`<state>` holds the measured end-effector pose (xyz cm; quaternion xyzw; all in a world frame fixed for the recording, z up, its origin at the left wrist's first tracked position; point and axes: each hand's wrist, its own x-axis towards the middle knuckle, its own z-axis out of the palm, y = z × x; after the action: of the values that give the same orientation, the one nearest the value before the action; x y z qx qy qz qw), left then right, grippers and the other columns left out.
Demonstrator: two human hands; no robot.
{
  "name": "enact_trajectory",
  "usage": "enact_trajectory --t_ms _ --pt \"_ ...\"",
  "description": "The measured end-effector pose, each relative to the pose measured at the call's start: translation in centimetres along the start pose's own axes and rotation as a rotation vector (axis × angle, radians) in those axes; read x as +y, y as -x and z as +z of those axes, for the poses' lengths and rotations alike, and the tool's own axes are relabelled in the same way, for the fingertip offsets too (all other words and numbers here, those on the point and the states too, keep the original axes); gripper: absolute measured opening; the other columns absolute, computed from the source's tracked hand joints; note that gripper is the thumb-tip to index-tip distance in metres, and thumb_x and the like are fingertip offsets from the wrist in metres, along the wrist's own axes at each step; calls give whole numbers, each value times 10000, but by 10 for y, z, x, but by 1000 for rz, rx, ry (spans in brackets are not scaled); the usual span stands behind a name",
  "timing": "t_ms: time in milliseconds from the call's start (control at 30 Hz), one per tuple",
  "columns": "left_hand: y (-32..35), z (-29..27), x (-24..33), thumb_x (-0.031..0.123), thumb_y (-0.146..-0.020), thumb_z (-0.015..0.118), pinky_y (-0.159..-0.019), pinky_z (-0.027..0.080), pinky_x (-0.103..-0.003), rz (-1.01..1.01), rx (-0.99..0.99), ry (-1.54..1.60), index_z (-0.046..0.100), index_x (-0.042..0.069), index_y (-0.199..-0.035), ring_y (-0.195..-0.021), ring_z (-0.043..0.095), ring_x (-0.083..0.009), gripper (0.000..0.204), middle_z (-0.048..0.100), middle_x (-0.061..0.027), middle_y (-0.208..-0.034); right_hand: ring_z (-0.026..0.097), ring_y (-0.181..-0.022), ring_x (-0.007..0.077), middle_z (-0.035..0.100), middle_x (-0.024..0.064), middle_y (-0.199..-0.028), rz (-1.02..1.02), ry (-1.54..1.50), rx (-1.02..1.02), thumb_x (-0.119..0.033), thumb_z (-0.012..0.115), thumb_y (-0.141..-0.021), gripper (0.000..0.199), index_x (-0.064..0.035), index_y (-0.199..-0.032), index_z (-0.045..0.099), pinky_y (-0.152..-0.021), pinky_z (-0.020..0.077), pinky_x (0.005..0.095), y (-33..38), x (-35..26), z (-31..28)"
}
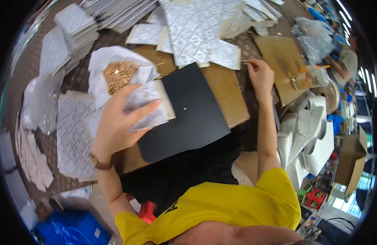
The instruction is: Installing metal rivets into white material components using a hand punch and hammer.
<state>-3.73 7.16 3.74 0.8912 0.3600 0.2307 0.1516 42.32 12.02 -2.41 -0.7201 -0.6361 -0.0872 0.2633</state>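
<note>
On the counter [78, 83], loose sheets [192, 30] beyond the black mat [188, 110] suggest plenty is left; whether the stack [78, 26] far left of the mat is done, I cannot tell. Over the mat's left edge, the left hand [123, 116] grasps 1 panel [166, 100], seemingly midway. Right of the mat, the right hand [262, 77] is pinched, on what is unclear. Gold bits [118, 75] lie left of the mat.
</note>
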Motion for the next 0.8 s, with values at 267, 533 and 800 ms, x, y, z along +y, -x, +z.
enact_trajectory --t_ms 267,533,800 --pt "0 23 -2 153 -720 870 -1015 468 -435 30 -64 78 713 221 -1151 -1264 551 -355 464 502 -132 -1499 702 -789 237 715 116 -920 -5 -160 -5 -64 735 -890 111 1 -980 730 -734 544 310 6 -18 -4" --pt "-4 25 0 160 -721 860 -1044 443 -451 31 -62 82 710 212 -1127 -1302 528 -358 436 474 -137 -1548 679 -909 175 712 101 -1042 -200 -616 -74 87 700 -873 125 13 -973 713 -833 532 286 45 -106 -34" --pt "-4 27 0 145 -704 870 -1080 437 -462 -12 -66 72 737 190 -1121 -1339 522 -376 439 476 -162 -1552 674 -1026 127 713 101 -1161 67 -1185 -850 80 665 -916 137 24 -1033 711 -916 548 269 78 -160 -33"
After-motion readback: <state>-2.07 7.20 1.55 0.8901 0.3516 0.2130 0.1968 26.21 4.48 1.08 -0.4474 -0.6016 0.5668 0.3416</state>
